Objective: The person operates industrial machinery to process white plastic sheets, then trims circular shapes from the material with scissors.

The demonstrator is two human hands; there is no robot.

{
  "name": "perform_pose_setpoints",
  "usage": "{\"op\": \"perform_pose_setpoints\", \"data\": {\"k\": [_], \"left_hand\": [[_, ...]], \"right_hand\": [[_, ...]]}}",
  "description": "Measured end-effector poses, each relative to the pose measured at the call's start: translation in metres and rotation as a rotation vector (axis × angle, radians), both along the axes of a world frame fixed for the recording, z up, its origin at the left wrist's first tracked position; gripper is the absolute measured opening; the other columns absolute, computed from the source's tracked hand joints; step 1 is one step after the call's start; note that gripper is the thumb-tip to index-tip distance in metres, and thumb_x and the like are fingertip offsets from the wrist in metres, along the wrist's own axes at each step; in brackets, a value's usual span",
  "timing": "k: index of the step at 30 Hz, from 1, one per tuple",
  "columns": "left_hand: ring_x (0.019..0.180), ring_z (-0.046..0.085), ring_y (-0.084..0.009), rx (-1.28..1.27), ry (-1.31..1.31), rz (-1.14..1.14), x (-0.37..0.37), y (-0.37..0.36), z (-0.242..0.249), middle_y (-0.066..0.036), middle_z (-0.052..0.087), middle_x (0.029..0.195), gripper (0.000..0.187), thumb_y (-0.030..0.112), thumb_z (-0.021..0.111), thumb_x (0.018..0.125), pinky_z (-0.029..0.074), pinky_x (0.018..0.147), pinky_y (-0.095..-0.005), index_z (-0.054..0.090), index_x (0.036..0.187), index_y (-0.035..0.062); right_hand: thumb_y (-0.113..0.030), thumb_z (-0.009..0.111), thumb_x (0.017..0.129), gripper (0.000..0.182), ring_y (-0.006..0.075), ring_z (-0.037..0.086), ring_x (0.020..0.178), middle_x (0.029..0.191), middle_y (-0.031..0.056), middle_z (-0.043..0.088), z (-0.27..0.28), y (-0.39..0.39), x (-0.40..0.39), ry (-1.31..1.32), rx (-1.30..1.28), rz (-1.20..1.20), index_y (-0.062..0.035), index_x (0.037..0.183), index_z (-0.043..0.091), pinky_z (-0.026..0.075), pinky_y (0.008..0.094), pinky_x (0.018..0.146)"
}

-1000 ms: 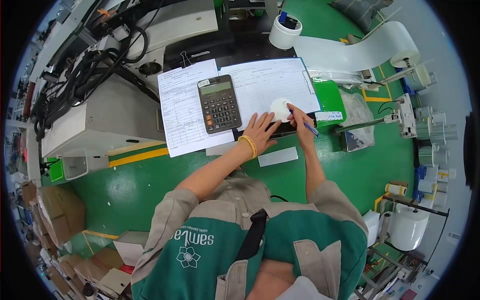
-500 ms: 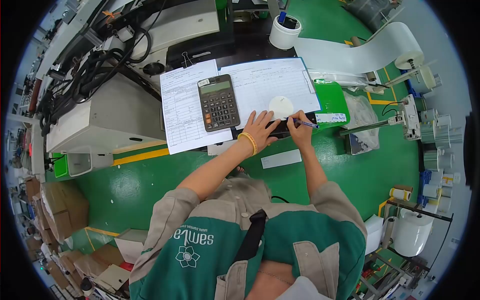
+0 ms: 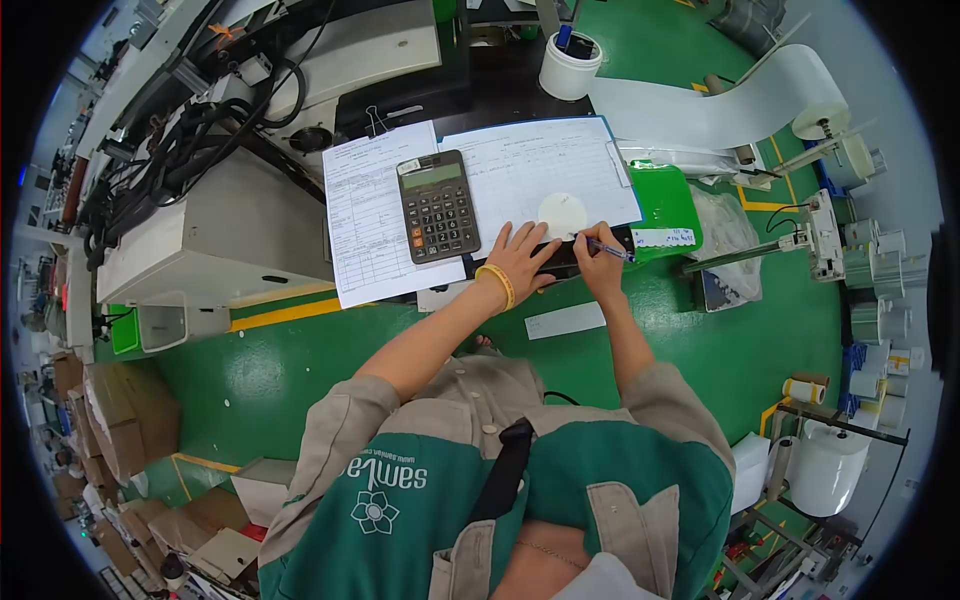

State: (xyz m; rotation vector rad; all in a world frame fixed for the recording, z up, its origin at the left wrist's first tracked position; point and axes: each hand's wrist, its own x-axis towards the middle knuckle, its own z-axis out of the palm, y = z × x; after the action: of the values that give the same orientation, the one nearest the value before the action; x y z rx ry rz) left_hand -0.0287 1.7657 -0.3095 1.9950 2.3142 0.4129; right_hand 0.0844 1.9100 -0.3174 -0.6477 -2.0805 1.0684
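Note:
My right hand [image 3: 600,262] is closed around a pen [image 3: 613,250], its tip by the lower edge of a round white disc [image 3: 562,215]. That disc lies over the lower part of a form on a blue-edged clipboard [image 3: 540,150]. Spread flat beside the disc is my left hand [image 3: 518,262], a yellow band on its wrist, fingertips near the disc's lower left. A dark calculator [image 3: 438,206] rests to the left, partly over a printed sheet [image 3: 360,215] with a binder clip [image 3: 375,120] at its top.
A white tub [image 3: 571,68] holding markers stands at the table's back. Right of the clipboard is a green container [image 3: 668,205], with a white film roll [image 3: 805,90] beyond. A grey machine cabinet [image 3: 215,235] stands left. A white strip [image 3: 565,320] shows below the table edge.
The pen's upper end has tilted slightly in my right hand. My left hand keeps its place, and the papers and calculator look the same apart from a slight view shift.

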Motion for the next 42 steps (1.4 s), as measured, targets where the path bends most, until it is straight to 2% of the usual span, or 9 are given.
{"op": "perform_pose_setpoints", "data": {"k": [12, 37, 42], "left_hand": [[0.129, 0.028, -0.0307, -0.015, 0.002, -0.004, 0.0, 0.0, -0.002, -0.015, 0.03, 0.138, 0.059, 0.042, 0.05, 0.086, 0.02, 0.105, -0.0494, 0.033, 0.136, 0.0165], [0.128, 0.027, -0.03, -0.011, 0.038, -0.006, -0.002, 0.0, -0.006, -0.014, 0.03, 0.138, 0.062, 0.045, 0.051, 0.084, 0.02, 0.105, -0.049, 0.033, 0.136, 0.0158], [0.129, 0.026, -0.0311, -0.084, -0.036, -0.014, -0.005, 0.001, -0.003, -0.017, 0.027, 0.139, 0.067, 0.046, 0.053, 0.082, 0.019, 0.106, -0.049, 0.032, 0.137, 0.0137]], "right_hand": [[-0.009, 0.06, 0.079, 0.013, 0.0063, 0.042, 0.048, 0.056, 0.0018, 0.05, -0.002, 0.002, 0.003, -0.03, -0.059, -0.022, -0.0024, 0.072, 0.052, 0.037, 0.0235, 0.046], [-0.006, 0.06, 0.078, 0.014, 0.008, 0.046, 0.047, 0.056, 0.0039, 0.05, 0.002, -0.005, -0.002, -0.014, 0.087, -0.091, -0.0021, 0.071, 0.049, 0.038, 0.0239, 0.044], [-0.01, 0.057, 0.081, 0.013, 0.0137, 0.051, 0.058, 0.063, 0.0064, 0.053, -0.015, 0.003, 0.0, -0.036, 0.133, -0.082, -0.0016, 0.073, 0.05, 0.043, 0.0289, 0.054]]}}
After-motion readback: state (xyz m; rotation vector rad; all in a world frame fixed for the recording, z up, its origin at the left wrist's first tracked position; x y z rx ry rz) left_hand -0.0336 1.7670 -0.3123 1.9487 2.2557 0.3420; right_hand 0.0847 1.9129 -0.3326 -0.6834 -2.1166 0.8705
